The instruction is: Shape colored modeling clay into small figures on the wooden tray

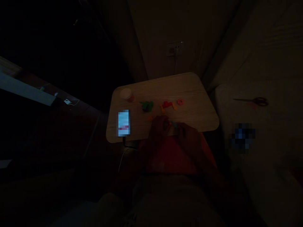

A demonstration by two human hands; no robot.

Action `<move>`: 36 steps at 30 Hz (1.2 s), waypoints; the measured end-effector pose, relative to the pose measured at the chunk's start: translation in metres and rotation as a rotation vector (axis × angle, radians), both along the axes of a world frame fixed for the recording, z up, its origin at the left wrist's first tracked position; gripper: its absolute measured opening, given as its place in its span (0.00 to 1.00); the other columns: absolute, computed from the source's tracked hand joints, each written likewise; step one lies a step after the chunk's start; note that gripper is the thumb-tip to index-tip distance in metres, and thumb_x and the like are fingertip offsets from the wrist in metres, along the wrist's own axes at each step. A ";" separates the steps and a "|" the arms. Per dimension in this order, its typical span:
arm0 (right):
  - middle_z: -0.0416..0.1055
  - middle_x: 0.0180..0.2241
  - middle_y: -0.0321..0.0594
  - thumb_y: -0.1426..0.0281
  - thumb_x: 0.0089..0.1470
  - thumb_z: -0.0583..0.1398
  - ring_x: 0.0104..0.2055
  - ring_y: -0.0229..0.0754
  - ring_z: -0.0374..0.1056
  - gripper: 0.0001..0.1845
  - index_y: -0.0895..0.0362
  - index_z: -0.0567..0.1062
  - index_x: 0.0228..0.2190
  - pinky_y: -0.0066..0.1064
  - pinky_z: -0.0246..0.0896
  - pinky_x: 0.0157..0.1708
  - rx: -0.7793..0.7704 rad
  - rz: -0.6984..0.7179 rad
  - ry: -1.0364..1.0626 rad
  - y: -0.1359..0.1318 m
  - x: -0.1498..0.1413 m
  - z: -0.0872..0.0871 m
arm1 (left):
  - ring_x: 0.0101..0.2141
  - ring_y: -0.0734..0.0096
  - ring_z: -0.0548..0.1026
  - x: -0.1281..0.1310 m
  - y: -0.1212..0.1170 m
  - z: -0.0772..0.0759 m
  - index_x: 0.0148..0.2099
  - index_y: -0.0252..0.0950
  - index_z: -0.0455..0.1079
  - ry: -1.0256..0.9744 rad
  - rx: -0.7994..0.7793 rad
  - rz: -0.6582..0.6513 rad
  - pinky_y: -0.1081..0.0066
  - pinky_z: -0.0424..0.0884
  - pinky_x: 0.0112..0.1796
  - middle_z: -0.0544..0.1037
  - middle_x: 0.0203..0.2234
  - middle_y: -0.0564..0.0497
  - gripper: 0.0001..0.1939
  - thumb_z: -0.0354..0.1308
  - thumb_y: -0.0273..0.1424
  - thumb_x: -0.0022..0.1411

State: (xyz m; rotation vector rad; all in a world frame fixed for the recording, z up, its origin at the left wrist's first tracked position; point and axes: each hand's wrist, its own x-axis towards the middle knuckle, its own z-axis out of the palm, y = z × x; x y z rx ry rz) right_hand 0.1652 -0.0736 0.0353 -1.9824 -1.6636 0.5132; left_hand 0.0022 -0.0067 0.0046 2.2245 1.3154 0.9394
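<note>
- Right grip pinches a teal piece right of the phone; my left grip curls close, its hold too dark to tell.
- Green piece and red piece lie on the bench, also right of the phone, perhaps done; what's left, I can't tell.

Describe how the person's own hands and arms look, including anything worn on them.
The left hand and right hand look ungloved. No cuff, watch or bracelet can be made out at either wrist. The picture is too dark to show finer markings, or whether sleeves cover the upper arms.
</note>
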 end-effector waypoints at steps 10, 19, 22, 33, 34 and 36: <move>0.82 0.37 0.48 0.63 0.67 0.51 0.35 0.50 0.75 0.19 0.56 0.79 0.46 0.34 0.58 0.33 0.048 -0.040 0.066 0.003 0.012 0.001 | 0.45 0.59 0.75 0.003 0.001 0.009 0.42 0.37 0.75 0.023 0.034 -0.061 0.57 0.72 0.52 0.80 0.39 0.47 0.03 0.62 0.27 0.65; 0.81 0.41 0.52 0.69 0.65 0.51 0.39 0.51 0.76 0.17 0.59 0.78 0.46 0.36 0.64 0.38 0.071 0.040 0.013 0.001 0.008 -0.003 | 0.47 0.57 0.77 0.000 -0.001 0.004 0.51 0.37 0.75 -0.015 0.070 -0.039 0.54 0.71 0.54 0.82 0.44 0.45 0.15 0.64 0.26 0.62; 0.80 0.44 0.54 0.71 0.65 0.50 0.43 0.52 0.76 0.19 0.61 0.76 0.49 0.38 0.66 0.43 0.106 0.038 0.044 -0.003 0.000 -0.006 | 0.46 0.58 0.77 0.000 -0.001 0.004 0.47 0.36 0.76 0.011 0.092 -0.032 0.55 0.71 0.53 0.82 0.42 0.46 0.09 0.65 0.30 0.64; 0.78 0.41 0.53 0.72 0.65 0.50 0.39 0.51 0.73 0.15 0.61 0.75 0.45 0.37 0.65 0.39 0.104 0.120 0.059 -0.009 -0.017 -0.016 | 0.43 0.61 0.79 -0.002 -0.001 0.005 0.40 0.39 0.79 0.039 0.042 -0.080 0.55 0.73 0.51 0.83 0.38 0.48 0.03 0.63 0.28 0.66; 0.78 0.41 0.53 0.72 0.65 0.50 0.40 0.50 0.74 0.15 0.60 0.75 0.45 0.36 0.65 0.40 0.112 0.126 0.063 -0.009 -0.017 -0.017 | 0.43 0.61 0.79 -0.002 -0.001 0.005 0.39 0.39 0.79 0.038 0.040 -0.078 0.55 0.73 0.51 0.83 0.38 0.48 0.03 0.63 0.27 0.66; 0.78 0.42 0.53 0.73 0.65 0.50 0.41 0.50 0.74 0.15 0.60 0.75 0.45 0.36 0.65 0.41 0.125 0.145 0.068 -0.009 -0.016 -0.019 | 0.43 0.61 0.79 -0.002 0.000 0.005 0.38 0.38 0.79 0.033 0.037 -0.079 0.56 0.73 0.50 0.84 0.37 0.48 0.03 0.63 0.27 0.65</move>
